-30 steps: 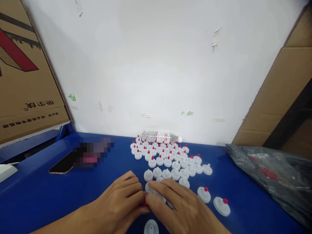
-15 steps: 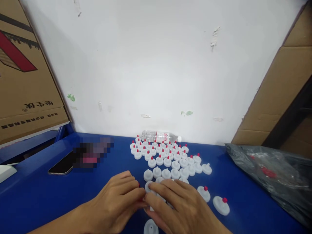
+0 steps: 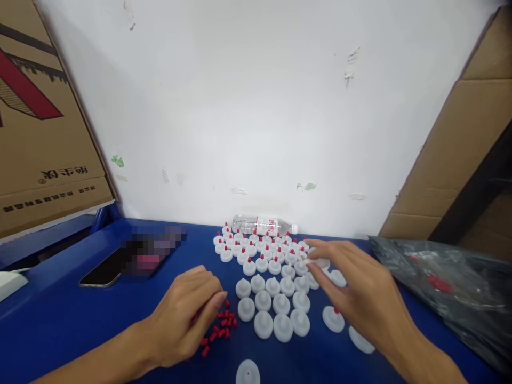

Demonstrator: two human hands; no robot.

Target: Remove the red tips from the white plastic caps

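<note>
Several white plastic caps (image 3: 272,277) stand in rows on the blue table (image 3: 80,314); the far ones carry red tips, the near ones are bare. A small heap of loose red tips (image 3: 222,325) lies left of the rows. My left hand (image 3: 188,314) rests beside that heap with fingers curled; whether it holds anything is hidden. My right hand (image 3: 356,296) hovers over the right side of the rows, thumb and forefinger pinched on a white cap (image 3: 318,261). One bare cap (image 3: 248,372) lies alone at the near edge.
A clear water bottle (image 3: 264,224) lies against the white wall behind the caps. A dark phone (image 3: 106,269) lies at the left. A black plastic bag (image 3: 448,293) sits at the right, with cardboard boxes (image 3: 44,133) on both sides.
My hands, which were together over the near caps, have parted. The right hand has moved up and right to a cap; the left drew back, which uncovered the red tips and near rows.
</note>
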